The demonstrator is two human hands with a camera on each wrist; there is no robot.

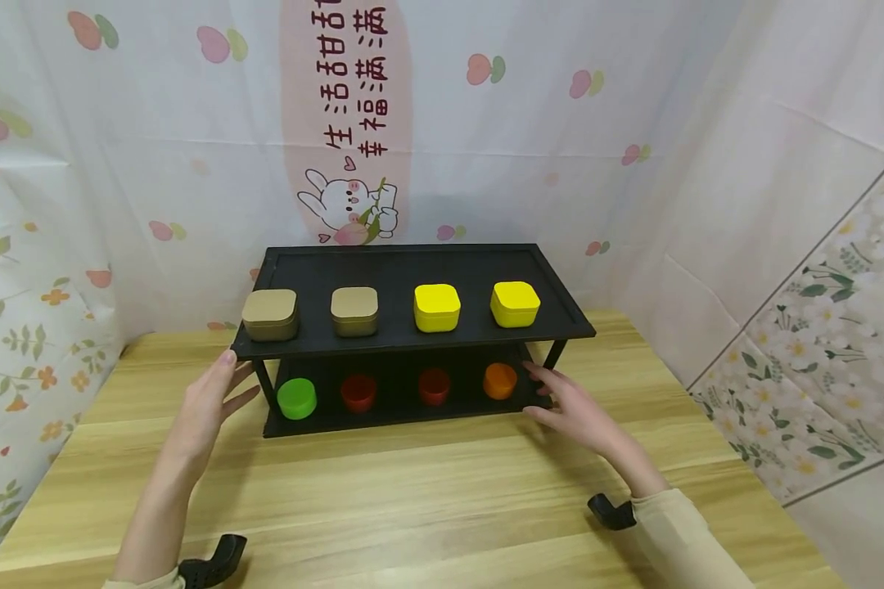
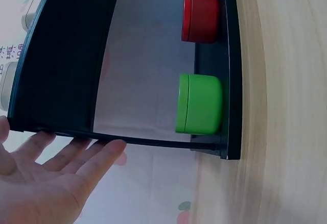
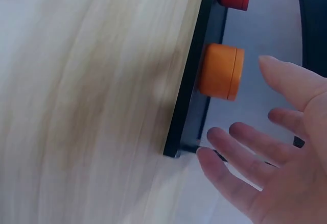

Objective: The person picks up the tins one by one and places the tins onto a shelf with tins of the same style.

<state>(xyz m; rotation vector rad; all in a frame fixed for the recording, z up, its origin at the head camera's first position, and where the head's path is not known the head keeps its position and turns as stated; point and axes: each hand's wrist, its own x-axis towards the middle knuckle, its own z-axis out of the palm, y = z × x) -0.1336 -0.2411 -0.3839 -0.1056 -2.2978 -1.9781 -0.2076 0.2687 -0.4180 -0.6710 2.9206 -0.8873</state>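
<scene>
A black two-tier rack (image 1: pixel 398 266) stands on the table. Its top board carries two brown square tins (image 1: pixel 271 315) (image 1: pixel 354 312) and two yellow square tins (image 1: pixel 437 308) (image 1: pixel 515 304). On the lower board sit a green round tin (image 1: pixel 297 399), two red round tins (image 1: pixel 358 393) (image 1: pixel 435 387) and an orange round tin (image 1: pixel 500 381). My left hand (image 1: pixel 202 409) touches the rack's left end, its fingers (image 2: pixel 102 157) fairly straight along the side bar. At the right end, my right hand (image 1: pixel 578 413) has spread, loosely bent fingers beside the orange tin, holding nothing.
The wooden table (image 1: pixel 398 491) extends in front of the rack. A printed curtain (image 1: pixel 530 164) hangs behind it, with more patterned cloth (image 1: pixel 840 327) on the right. Black wrist straps (image 1: pixel 214 563) sit at both sleeves.
</scene>
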